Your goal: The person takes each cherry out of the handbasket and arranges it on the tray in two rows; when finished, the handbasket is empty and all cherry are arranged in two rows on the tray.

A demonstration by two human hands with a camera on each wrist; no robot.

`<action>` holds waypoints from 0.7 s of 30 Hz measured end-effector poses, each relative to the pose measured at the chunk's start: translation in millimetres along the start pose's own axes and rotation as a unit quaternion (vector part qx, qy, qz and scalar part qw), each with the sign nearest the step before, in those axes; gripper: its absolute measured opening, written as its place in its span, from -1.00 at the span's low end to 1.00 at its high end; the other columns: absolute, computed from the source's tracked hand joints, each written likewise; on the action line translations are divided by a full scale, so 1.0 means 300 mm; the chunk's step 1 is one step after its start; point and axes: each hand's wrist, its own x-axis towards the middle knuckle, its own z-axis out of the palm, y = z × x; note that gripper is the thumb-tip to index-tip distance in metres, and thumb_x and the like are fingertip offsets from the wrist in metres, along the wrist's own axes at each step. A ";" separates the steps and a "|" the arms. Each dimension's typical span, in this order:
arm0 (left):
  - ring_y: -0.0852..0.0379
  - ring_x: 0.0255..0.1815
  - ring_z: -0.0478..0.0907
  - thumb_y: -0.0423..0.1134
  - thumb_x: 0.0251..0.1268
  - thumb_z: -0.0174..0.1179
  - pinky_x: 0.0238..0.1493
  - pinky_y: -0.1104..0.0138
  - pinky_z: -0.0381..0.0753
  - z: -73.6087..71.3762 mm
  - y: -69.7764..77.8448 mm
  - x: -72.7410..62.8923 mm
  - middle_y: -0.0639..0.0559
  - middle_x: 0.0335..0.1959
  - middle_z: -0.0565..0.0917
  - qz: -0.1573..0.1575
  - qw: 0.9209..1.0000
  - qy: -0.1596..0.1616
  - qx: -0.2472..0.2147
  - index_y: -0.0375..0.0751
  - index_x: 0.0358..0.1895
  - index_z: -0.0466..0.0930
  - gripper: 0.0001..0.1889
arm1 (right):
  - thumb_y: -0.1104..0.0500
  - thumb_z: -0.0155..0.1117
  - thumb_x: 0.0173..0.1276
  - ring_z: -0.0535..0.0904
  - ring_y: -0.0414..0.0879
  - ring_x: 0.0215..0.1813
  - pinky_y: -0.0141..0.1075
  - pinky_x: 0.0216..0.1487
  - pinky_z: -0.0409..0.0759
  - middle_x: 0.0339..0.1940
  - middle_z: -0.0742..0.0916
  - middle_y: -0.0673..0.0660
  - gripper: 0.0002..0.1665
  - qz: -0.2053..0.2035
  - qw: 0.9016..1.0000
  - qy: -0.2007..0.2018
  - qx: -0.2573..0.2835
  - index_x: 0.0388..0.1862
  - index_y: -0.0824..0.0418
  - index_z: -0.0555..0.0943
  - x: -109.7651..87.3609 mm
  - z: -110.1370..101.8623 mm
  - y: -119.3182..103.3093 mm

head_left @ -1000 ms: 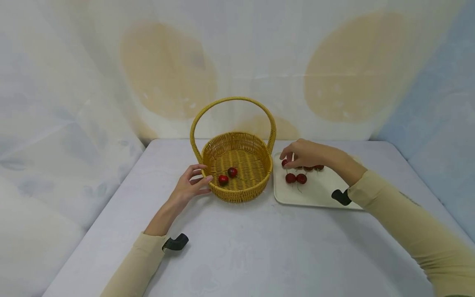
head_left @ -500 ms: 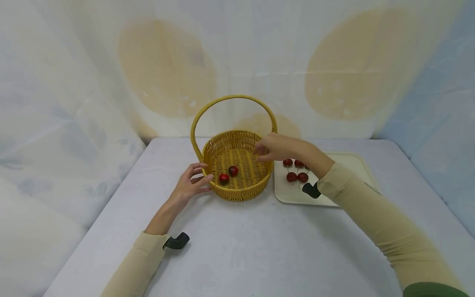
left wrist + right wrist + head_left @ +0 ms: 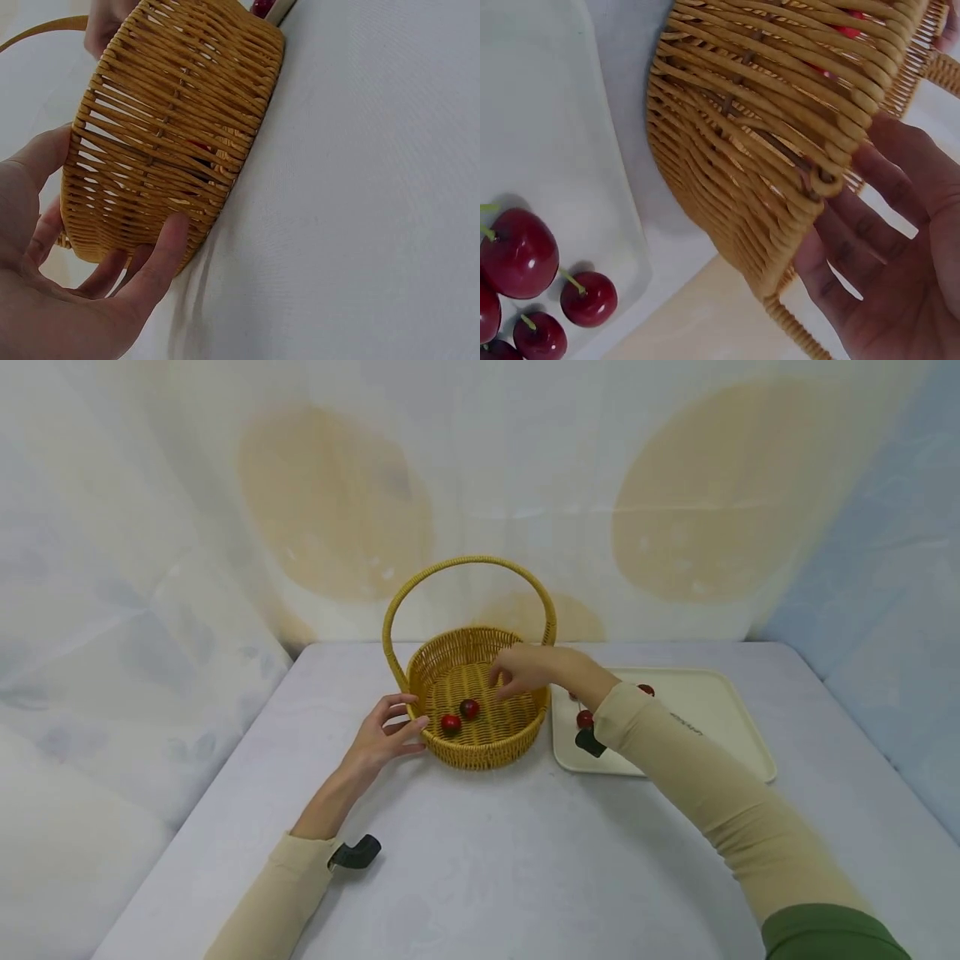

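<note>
A yellow-brown wicker basket [image 3: 483,752] with a tall arched handle stands at the back middle of the table. Inside it lie two dark red cherries [image 3: 460,717]. My left hand [image 3: 382,731] rests on the basket's left side, fingers spread along the rim and outer wall. In the left wrist view, one fingertip [image 3: 176,225] lies against the weave. My right hand [image 3: 525,668] reaches over the basket's right rim, bent fingers pointing down inside. In the right wrist view the basket wall hides these fingertips, so I cannot tell whether they hold a cherry.
Right of the basket lies a cream rectangular tray [image 3: 720,718], partly under my right forearm. Several cherries with stems, such as this one [image 3: 589,298], lie on it. The basket handle [image 3: 471,560] arches high behind my right hand. Patterned cloth [image 3: 525,460] closes off the back and sides.
My right hand has moved left from the cherries on the tray, over the rim, and now reaches into the basket. My left hand has stayed on the basket's side.
</note>
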 end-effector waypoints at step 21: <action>-0.11 0.30 0.44 -0.08 0.32 0.28 0.14 -0.07 0.65 -0.023 -0.013 -0.003 -0.18 0.36 0.24 0.002 1.000 0.002 -0.001 -0.09 0.37 0.21 -0.36 | 0.06 0.30 0.39 0.46 0.01 0.34 -0.09 0.39 0.49 0.34 0.55 0.08 -0.37 -0.032 0.995 -0.083 -0.037 0.42 -0.02 0.40 0.136 0.047 -0.092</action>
